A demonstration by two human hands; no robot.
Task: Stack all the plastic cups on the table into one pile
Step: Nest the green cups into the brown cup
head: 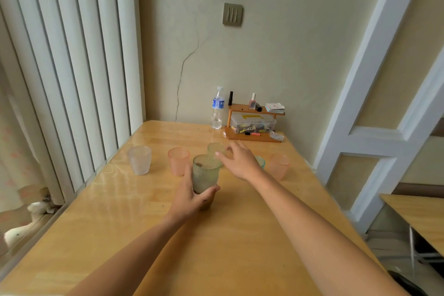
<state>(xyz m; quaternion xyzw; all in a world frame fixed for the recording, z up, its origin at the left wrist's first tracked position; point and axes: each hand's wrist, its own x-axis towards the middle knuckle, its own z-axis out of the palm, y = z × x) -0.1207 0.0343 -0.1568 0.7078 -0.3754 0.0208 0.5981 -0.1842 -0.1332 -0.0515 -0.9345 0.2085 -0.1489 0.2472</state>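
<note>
From the head view, the left hand (pixel 192 196) is gripping a green cup (pixel 206 173) low on its wall, holding it upright over the wooden table (pixel 134 211), while the right hand (pixel 237 160) is reaching out with fingers spread and empty above a second green cup (pixel 214 148). A clear cup (pixel 139 160) and a pink cup (pixel 178 160) are standing to the left, and a teal cup (pixel 261 162) and another pink cup (pixel 278 166) are sitting half hidden behind the right wrist. Near the wall, a water bottle (pixel 217 109) and a small wooden shelf (pixel 252 125) are standing well apart from the cups.
</note>
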